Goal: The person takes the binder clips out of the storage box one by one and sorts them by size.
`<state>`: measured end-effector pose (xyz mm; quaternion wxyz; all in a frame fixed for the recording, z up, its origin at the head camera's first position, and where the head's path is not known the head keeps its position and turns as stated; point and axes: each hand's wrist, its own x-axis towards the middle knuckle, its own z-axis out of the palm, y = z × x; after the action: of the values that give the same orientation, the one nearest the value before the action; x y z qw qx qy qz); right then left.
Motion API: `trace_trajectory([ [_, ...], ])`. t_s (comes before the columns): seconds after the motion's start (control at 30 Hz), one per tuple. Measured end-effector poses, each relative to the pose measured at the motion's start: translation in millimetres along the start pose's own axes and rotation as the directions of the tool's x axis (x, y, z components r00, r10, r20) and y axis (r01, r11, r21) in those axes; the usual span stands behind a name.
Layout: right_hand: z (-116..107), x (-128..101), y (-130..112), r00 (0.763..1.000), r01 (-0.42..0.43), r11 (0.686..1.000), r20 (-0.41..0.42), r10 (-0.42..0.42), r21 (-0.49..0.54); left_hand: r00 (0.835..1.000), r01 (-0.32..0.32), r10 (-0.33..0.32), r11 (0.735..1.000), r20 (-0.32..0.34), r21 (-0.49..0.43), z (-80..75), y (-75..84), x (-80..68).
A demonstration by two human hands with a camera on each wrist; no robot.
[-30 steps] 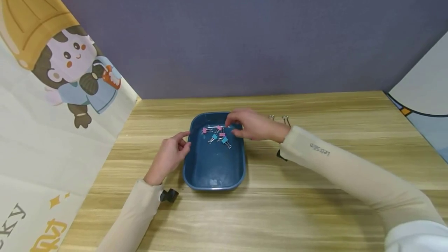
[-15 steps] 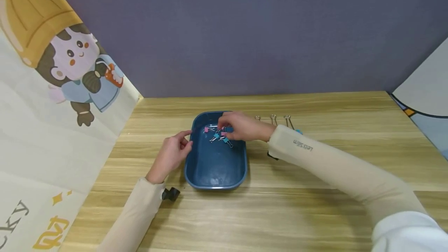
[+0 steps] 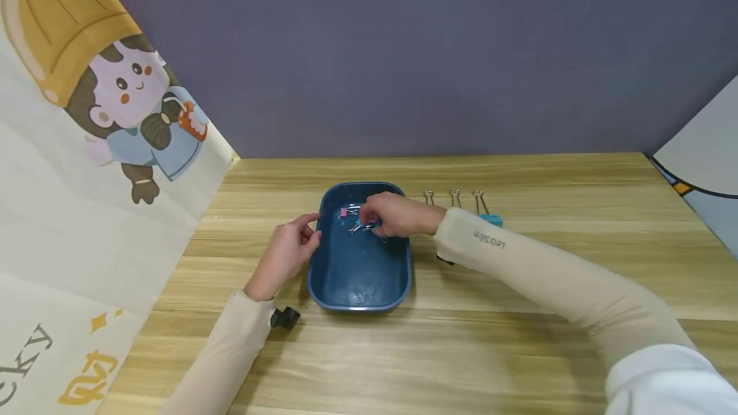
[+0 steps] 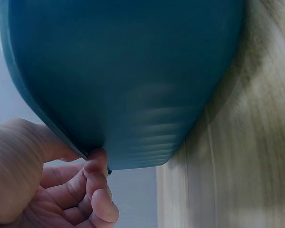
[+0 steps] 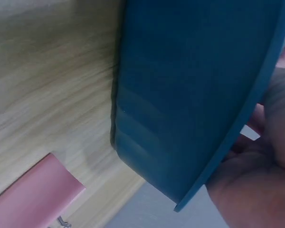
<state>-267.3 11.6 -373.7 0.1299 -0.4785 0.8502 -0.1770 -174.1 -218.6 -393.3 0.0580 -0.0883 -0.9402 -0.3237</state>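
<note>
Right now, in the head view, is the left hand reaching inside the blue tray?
No: the left hand grips the blue tray by its outer left rim, while the right hand reaches inside among the binder clips.

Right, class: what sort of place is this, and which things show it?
Probably a staged tabletop work booth, not a lived-in room: a bare wooden table walled in by a plain purple backdrop and a cartoon-printed sheet, with just a blue tray of clips.

head cam looks down and forward over the whole table (image 3: 519,351), both wrist cams sit super close against the blue tray's (image 3: 398,287) outer wall from opposite sides.
</note>
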Motion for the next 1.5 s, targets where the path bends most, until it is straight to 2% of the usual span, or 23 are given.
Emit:
trace_trajectory([
  [0.17, 1, 3, 1, 0.999, -0.022, 0.998, 0.042, 0.024, -0.055, 1.0, -0.021, 0.021, 1.0, -0.015, 0.001, 0.1, 0.9, -0.7],
  [0.4, 1, 7, 3, 0.998, -0.041, 0.995, 0.05, 0.045, -0.088, 1.0, -0.002, 0.002, 1.0, 0.001, -0.005, 0.2, -0.3, -0.4],
  [0.67, 4, 14, -1, 0.984, -0.146, 0.982, 0.086, 0.157, -0.119, 1.0, 0.009, -0.009, 1.0, 0.004, 0.001, 0.5, 0.1, -0.4],
  [0.8, 7, 15, -4, 0.978, -0.182, 0.972, 0.07, 0.194, -0.149, 1.0, 0.01, -0.01, 1.0, 0.002, 0.002, 0.9, 0.0, -0.2],
  [0.93, 10, 15, -5, 0.981, -0.182, 0.968, 0.039, 0.191, -0.17, 1.0, 0.011, -0.011, 1.0, 0.005, 0.003, 0.7, 0.3, -0.4],
  [1.37, 13, 13, -7, 0.98, -0.195, 0.97, 0.004, 0.198, -0.142, 1.0, 0.017, -0.017, 1.0, 0.001, 0.009, 0.7, 1.4, -0.5],
  [1.5, 13, 13, -5, 0.984, -0.176, 0.976, -0.017, 0.175, -0.128, 1.0, 0.018, -0.018, 1.0, 0.006, 0.004, 0.4, 2.1, -0.8],
])
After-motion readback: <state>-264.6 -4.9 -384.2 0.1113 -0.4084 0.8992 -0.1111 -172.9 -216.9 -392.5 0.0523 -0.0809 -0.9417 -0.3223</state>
